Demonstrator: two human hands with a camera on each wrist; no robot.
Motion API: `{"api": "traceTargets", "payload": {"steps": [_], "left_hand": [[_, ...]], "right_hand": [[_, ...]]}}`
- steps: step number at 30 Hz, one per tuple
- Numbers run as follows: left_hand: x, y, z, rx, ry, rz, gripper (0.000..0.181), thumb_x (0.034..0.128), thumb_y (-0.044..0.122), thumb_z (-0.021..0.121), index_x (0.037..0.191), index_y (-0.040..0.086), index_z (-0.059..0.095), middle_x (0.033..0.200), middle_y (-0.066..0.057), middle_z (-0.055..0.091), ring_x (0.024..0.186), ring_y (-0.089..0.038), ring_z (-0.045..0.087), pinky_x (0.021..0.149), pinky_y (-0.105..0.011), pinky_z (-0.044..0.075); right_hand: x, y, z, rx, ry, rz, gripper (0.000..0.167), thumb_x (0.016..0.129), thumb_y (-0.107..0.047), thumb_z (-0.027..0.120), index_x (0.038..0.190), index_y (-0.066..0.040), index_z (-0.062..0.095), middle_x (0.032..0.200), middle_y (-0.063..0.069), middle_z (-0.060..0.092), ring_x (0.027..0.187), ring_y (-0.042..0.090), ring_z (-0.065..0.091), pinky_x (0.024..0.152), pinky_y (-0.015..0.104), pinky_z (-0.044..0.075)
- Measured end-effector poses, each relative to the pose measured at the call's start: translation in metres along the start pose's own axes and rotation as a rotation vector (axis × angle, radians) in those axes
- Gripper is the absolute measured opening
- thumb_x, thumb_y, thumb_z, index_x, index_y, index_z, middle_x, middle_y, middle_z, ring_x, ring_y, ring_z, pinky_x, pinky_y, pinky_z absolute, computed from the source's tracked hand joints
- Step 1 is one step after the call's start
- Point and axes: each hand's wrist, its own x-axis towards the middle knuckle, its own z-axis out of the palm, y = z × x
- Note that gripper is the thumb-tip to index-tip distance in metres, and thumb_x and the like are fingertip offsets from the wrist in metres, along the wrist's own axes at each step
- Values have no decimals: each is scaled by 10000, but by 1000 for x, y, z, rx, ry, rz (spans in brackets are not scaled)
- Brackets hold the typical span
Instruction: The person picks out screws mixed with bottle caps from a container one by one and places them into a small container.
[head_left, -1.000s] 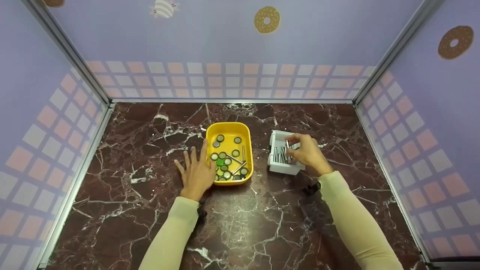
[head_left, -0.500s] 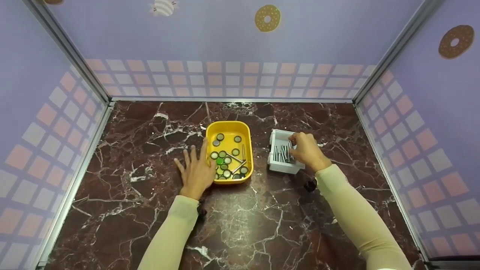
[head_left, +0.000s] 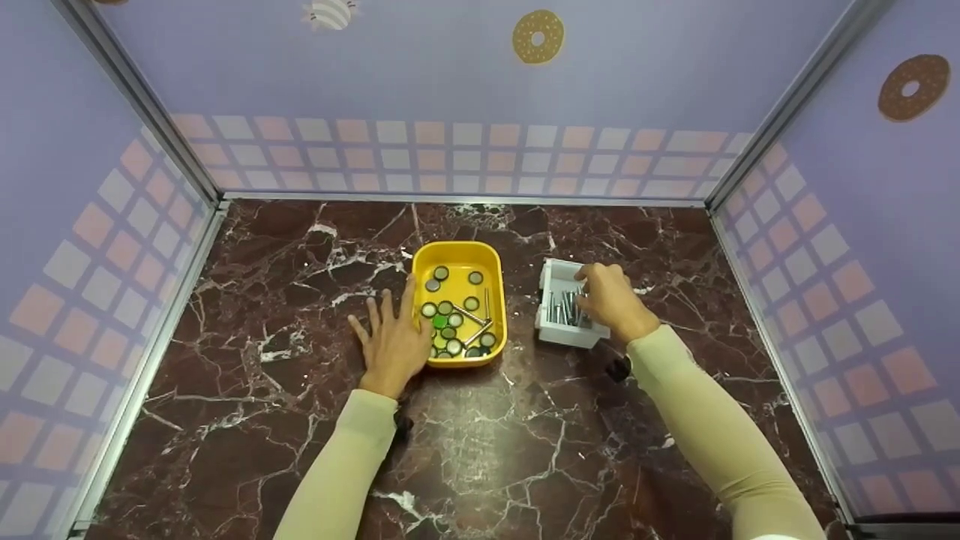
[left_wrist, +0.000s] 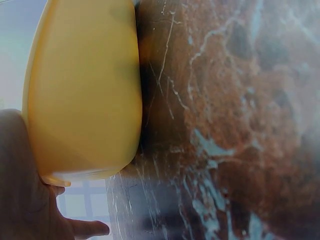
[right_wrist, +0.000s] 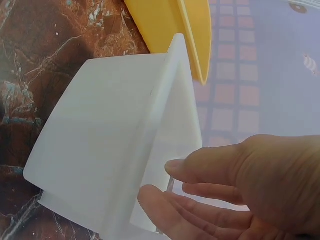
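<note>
My left hand [head_left: 396, 341] rests against the left side of a yellow tray [head_left: 459, 251], fingers spread and thumb over the rim. Inside the tray lie several small round caps [head_left: 441, 273], one of them green [head_left: 439, 322], and a few slim metal rods [head_left: 475, 334]. To the right stands a white bin [head_left: 568, 336] with several metal rods [head_left: 561, 306] in it. My right hand [head_left: 613, 298] reaches over its right edge. In the right wrist view, a thin metal rod [right_wrist: 171, 184] shows between thumb and fingertip, mostly hidden.
Dark red marbled tabletop [head_left: 480, 450] lies under both containers, with a gap of table between them. Lilac panels with a checked band [head_left: 465, 157] close off the back and both sides, joined by metal posts [head_left: 787, 97].
My right hand has shifted slightly right within the white bin, and the rod that showed at its fingertips is now mostly hidden. My left hand and the yellow tray stay put.
</note>
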Motion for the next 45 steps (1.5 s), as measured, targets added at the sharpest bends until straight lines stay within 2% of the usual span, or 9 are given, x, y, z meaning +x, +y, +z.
{"api": "traceTargets", "payload": {"steps": [11, 19, 25, 30, 35, 41, 45], "left_hand": [[1, 0, 1, 9, -8, -3, 817, 1192, 412, 489, 1893, 418, 70, 1938, -276, 204, 1802, -606, 93, 1396, -880, -83], [1, 0, 0, 5, 0, 0, 811, 1192, 407, 492, 1894, 408, 87, 1934, -281, 211, 1800, -611, 96, 1393, -886, -80], [1, -1, 1, 3, 4, 7, 815, 1197, 418, 508, 1895, 407, 88, 1935, -285, 206, 1797, -619, 87, 1384, -897, -84], [1, 0, 1, 1, 4, 7, 812, 1193, 415, 515, 1893, 411, 104, 1935, -278, 216, 1799, -615, 101, 1390, -890, -81], [2, 0, 1, -6, 9, 10, 816, 1189, 395, 522, 1893, 407, 109, 1930, -287, 219, 1796, -620, 101, 1389, -890, -81], [2, 0, 1, -5, 0, 6, 818, 1190, 396, 516, 1893, 413, 98, 1932, -285, 216, 1797, -616, 101, 1392, -888, -79], [1, -1, 1, -8, -6, -1, 815, 1192, 402, 510, 1892, 419, 94, 1938, -276, 206, 1802, -606, 97, 1398, -878, -84]], "right_hand": [[-3, -13, 0, 59, 35, -13, 340, 1037, -103, 792, 1342, 46, 815, 1173, 279, 876, 1031, 473, 873, 892, 640, 713], [-3, -31, 2, 239, 6, -67, 352, 1067, -98, 790, 1394, 32, 792, 1307, 293, 844, 1122, 456, 869, 1012, 591, 716], [-3, -47, 9, 293, 12, -143, 395, 1051, -97, 832, 1429, 3, 776, 1403, 275, 802, 1189, 480, 839, 1067, 588, 696], [-2, -60, 18, 262, -5, -207, 455, 1019, -144, 880, 1450, -41, 776, 1402, 222, 764, 1230, 439, 784, 1083, 569, 669], [0, -73, 29, 226, -54, -288, 541, 1000, -173, 907, 1501, -38, 754, 1413, 223, 722, 1221, 395, 746, 1115, 543, 652], [7, -88, 41, 171, -165, -381, 624, 990, -169, 911, 1568, -56, 704, 1459, 231, 691, 1214, 422, 716, 1124, 557, 634], [14, -100, 46, 124, -251, -426, 649, 999, -185, 916, 1594, -72, 685, 1530, 223, 673, 1337, 416, 708, 1226, 566, 602]]}}
